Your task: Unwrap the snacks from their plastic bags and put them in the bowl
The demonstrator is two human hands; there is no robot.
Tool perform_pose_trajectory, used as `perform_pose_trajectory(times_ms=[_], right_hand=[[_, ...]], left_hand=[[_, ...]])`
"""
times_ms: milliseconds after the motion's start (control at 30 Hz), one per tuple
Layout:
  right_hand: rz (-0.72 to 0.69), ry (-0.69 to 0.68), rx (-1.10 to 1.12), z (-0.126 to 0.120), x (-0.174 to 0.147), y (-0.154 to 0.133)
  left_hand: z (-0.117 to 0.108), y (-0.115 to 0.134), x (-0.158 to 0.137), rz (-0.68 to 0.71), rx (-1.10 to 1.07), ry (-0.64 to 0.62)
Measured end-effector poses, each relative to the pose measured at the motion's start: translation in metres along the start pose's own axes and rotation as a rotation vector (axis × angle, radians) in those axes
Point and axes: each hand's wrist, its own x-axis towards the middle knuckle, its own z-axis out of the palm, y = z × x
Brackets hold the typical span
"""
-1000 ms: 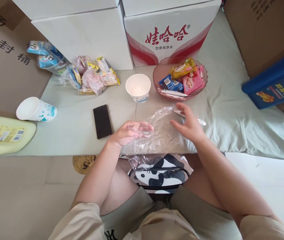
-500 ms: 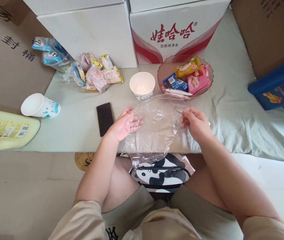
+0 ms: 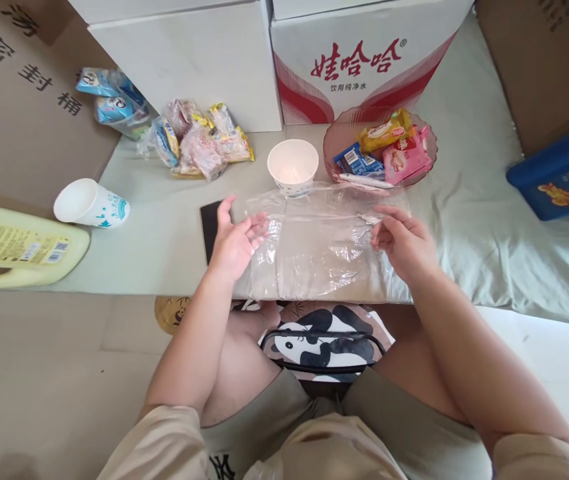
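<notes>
A clear plastic bag (image 3: 309, 250) lies spread flat over the front of the cloth-covered table. At its left edge is my left hand (image 3: 234, 247), open, palm turned inward and thumb raised, with the fingertips by the film. My right hand (image 3: 407, 243) has its fingers bent around the bag's upper right edge and looks closed on it in a light pinch. Just beyond the bag stands a white paper cup (image 3: 293, 163), upright. A dark phone (image 3: 209, 227) is partly hidden behind my left hand.
A pink glass bowl (image 3: 331, 143) holds several wrapped snacks. More snack packets (image 3: 204, 147) are heaped at back left. A second paper cup (image 3: 91, 203) lies tipped near a yellow jug (image 3: 19, 247). White cartons (image 3: 184, 67) stand behind; a blue container (image 3: 559, 173) is at right.
The bag has come down from hanging over the table's front edge to lying flat and wider. My hands have moved apart, and my left hand now covers part of the phone.
</notes>
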Motion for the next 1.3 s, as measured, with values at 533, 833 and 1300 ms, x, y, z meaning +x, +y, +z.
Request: perform_pose_trajectory(times_ms=[533, 833, 1300], right_hand=[[-0.329, -0.037, -0.377, -0.025, -0.025, -0.011], [-0.36, -0.04, -0.611, -0.042, -0.019, -0.004], [-0.561, -0.073, -0.829, -0.045, -0.019, -0.009]], left_hand=[[-0.002, 0.006, -0.013, 0.295, 0.452, 0.03], [-0.005, 0.001, -0.01, 0.463, 0.802, 0.014], [-0.001, 0.008, -0.007, 0.359, 0.569, 0.016]])
